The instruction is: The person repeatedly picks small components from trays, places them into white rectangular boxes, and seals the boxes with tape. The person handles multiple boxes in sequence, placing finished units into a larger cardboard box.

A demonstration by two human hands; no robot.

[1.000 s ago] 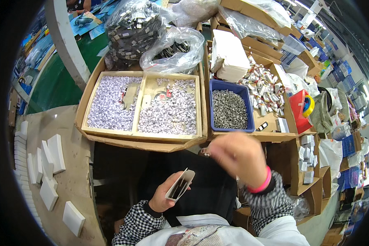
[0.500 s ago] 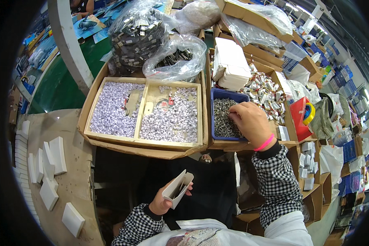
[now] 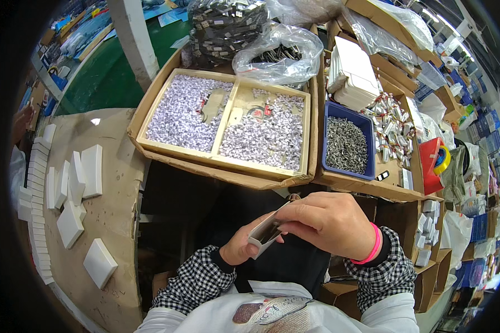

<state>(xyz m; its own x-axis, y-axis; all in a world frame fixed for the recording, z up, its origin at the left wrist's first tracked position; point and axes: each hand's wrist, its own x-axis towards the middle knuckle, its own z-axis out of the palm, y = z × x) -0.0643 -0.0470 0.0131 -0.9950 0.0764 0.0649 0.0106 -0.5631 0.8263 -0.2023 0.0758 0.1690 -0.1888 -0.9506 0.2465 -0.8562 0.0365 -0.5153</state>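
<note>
- Tan table (image 3: 115,205) at the person's left carries several white boxes (image 3: 100,263), lying and leaning.
- Left hand (image 3: 239,246) grips an open white carton (image 3: 265,243) around its side; the carton sits tilted between both hands, over the lap.
- Right hand (image 3: 334,223) has its fingers bent at the carton's mouth; whether they pinch anything cannot be told.
- Blue bin (image 3: 344,171) of small metal parts stands beyond the right hand, beside a divided wooden tray (image 3: 226,117).

The left hand (image 3: 240,244) holds an open white cardboard box (image 3: 265,233), the right hand (image 3: 333,222) at its opening; a rectangular blue plastic bin (image 3: 347,172) of metallic parts (image 3: 345,145) stands beside a pale wooden tray (image 3: 225,117) of white pieces (image 3: 186,114).
</note>
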